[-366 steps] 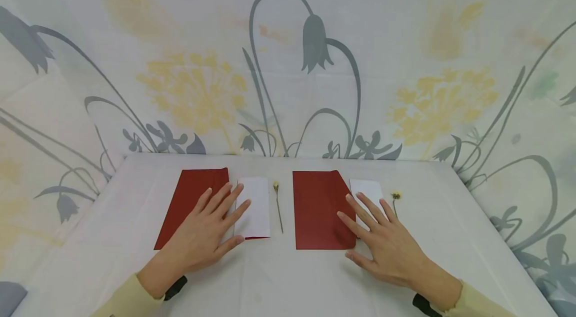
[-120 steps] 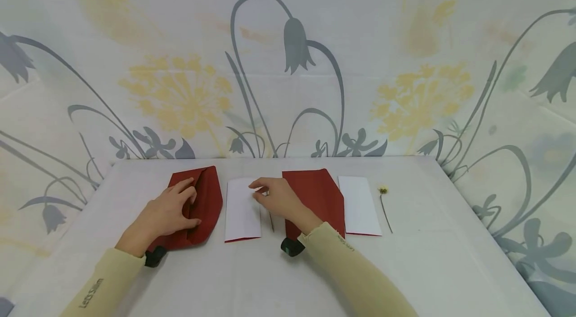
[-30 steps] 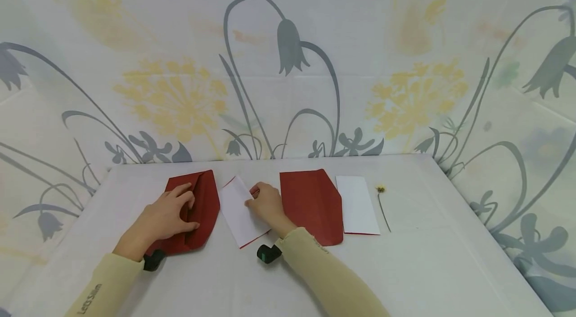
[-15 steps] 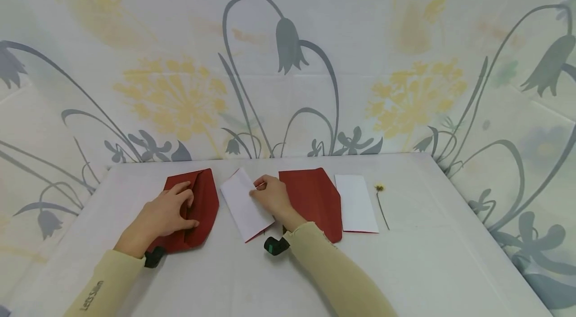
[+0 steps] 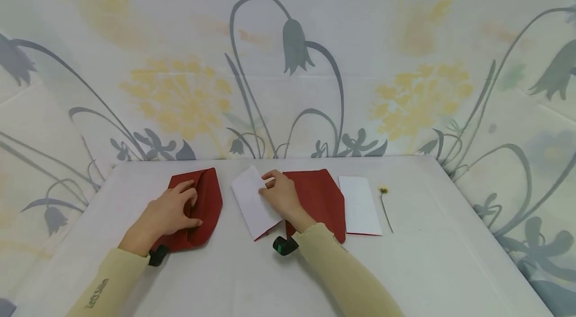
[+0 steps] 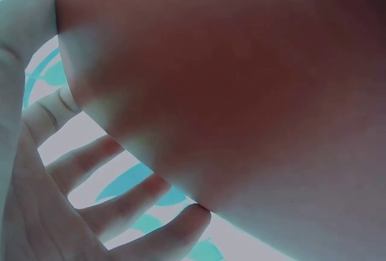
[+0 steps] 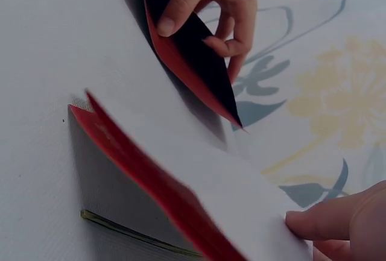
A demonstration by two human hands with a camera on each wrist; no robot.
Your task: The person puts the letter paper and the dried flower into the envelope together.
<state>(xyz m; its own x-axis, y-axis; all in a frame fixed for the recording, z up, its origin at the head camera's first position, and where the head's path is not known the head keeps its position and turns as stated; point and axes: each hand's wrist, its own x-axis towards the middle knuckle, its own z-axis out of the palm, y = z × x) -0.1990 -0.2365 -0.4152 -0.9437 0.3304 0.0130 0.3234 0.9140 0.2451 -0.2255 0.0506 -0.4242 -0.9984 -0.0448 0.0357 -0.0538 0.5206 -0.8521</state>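
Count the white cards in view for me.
2. One white card is pinched by the right hand; the other white card lies between the right red envelope and the loose yellow flower. More could be hidden inside that envelope.

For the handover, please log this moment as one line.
left hand: holds red paper envelope | right hand: pinches folded white paper card

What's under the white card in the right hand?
On the white table, a green stem shows partly beneath the held white card; the card covers the stem's other end.
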